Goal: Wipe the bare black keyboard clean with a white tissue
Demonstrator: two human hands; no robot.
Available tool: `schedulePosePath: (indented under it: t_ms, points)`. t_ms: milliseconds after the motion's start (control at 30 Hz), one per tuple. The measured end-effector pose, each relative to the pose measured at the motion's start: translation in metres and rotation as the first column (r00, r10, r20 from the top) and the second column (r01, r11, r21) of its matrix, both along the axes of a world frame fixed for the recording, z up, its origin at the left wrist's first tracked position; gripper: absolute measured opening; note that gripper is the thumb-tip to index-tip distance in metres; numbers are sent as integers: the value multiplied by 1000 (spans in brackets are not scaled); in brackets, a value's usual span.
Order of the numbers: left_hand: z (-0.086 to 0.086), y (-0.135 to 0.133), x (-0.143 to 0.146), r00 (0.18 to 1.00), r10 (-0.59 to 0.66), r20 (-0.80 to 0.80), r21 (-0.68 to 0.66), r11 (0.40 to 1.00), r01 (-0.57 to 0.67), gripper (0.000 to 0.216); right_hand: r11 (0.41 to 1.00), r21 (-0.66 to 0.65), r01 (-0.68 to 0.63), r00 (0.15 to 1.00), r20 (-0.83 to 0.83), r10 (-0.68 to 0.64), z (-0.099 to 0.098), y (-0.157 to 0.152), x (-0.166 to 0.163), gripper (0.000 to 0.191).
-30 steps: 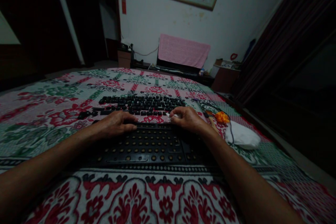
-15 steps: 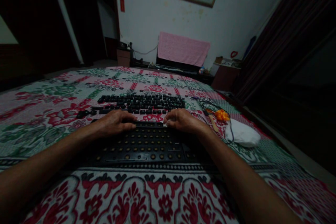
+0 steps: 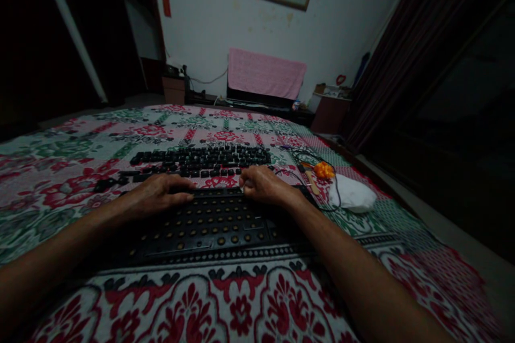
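Note:
A black keyboard base [image 3: 189,228] stripped of its keycaps lies on the patterned bedspread in front of me, rows of round brownish key posts showing. My left hand [image 3: 163,193] rests on its upper left edge, fingers stretched out and thumb apart, holding nothing. At the top edge, right of the middle, my right hand [image 3: 261,183] is closed, fingers bent down, with a small white piece of soft-looking material partly showing at the fingertips. Beyond both hands, many loose black keycaps [image 3: 209,158] are laid out in rough rows. My right forearm hides the base's right part.
To the right lie a dark cable [image 3: 338,193], an orange scrunched item [image 3: 324,170], a flat wooden-looking handle [image 3: 313,182] and a white cloth bundle [image 3: 352,193]. The bedspread [image 3: 241,289] spreads all around. A pink towel [image 3: 265,72] hangs at the far wall.
The view has turned a little to the right, so everything sits further left. Both hands stay near the keyboard base's top edge; the white material shows less at my right fingertips.

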State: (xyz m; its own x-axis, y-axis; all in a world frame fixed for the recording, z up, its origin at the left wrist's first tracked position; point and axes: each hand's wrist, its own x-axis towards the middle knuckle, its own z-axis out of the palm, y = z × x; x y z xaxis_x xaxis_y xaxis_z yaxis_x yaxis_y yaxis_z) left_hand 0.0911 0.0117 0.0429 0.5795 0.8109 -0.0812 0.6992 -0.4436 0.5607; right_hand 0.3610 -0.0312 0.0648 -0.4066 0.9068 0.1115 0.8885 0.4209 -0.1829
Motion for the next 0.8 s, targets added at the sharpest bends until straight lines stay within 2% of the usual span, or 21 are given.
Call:
schedulePosePath:
  t_ms: [233, 467, 600, 800]
  points:
    - [1, -1, 0, 1000, 1, -8, 22, 1000, -1, 46, 988, 33, 153, 978, -150, -146, 6, -1, 24, 21]
    - [-2, 0, -1, 1000, 2, -11, 36, 999, -1, 46, 996, 29, -85, 967, -237, 89, -6, 3, 12, 24]
    - [-1, 0, -1, 1000, 2, -7, 24, 1000, -2, 48, 992, 42, -117, 974, -190, 123, -9, 3, 6, 21]
    - [1, -2, 0, 1000, 9, -7, 33, 999, -9, 48, 996, -63, -67, 998, 2, 67, 10, 1, 19, 25]
